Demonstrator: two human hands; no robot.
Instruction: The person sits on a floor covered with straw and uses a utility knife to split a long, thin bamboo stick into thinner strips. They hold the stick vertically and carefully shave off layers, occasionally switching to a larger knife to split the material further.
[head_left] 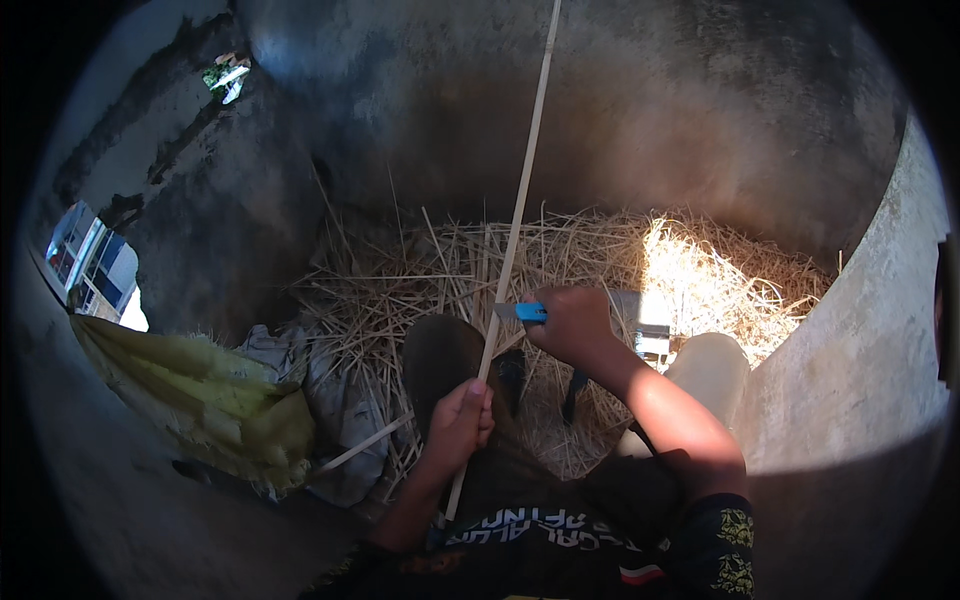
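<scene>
A long, thin pale strip (523, 200), which looks like split bamboo, runs from my lap up past the top of the view. My left hand (460, 428) is closed round its lower part, thumb on top, just beside my left knee. Above that, my right hand (572, 325) grips a knife with a blue handle (532, 312). Its short grey blade (507, 311) lies across the strip and appears to touch it. The strip's lower end sticks out below my left hand, over my dark shirt.
Straw-like shavings (590, 245) are heaped along the base of the dark wall (620, 110), sunlit at the right. A yellow-green sack (215, 395) lies at the left. A loose strip (365, 445) sticks out near it. A pale wall (860, 330) stands at the right.
</scene>
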